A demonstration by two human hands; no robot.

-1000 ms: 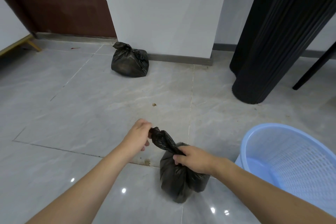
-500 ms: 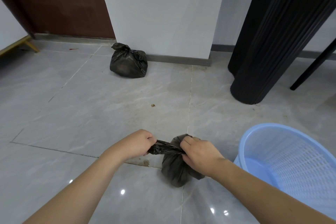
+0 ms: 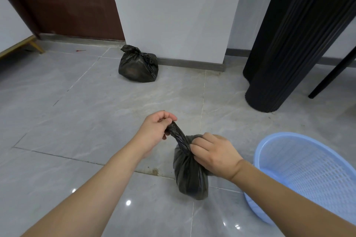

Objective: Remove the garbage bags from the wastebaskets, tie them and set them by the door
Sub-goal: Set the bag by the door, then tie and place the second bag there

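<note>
- A small black garbage bag [image 3: 189, 173] is held above the grey tiled floor [image 3: 77, 113], just to the left of the blue wastebasket [image 3: 308, 175].
- The twisted neck of this bag is pinched at its tip by the left hand [image 3: 156, 131], whose fingers are curled round the plastic, up and to the left of the bag's body.
- The base of the neck is gripped by the right hand [image 3: 213, 153], with thumb and fingers closed on the gathered plastic where it meets the bag's bulk.
- The blue wastebasket is seen tilted, its mesh wall and open mouth turned toward the camera, with no liner seen inside.
- A second black bag [image 3: 137, 64], already knotted, is set on the floor far beyond the wastebasket, against the white wall [image 3: 173, 15] and close to the brown door [image 3: 67, 2].
- A black ribbed column [image 3: 285, 48] is seen beyond the wastebasket.
</note>
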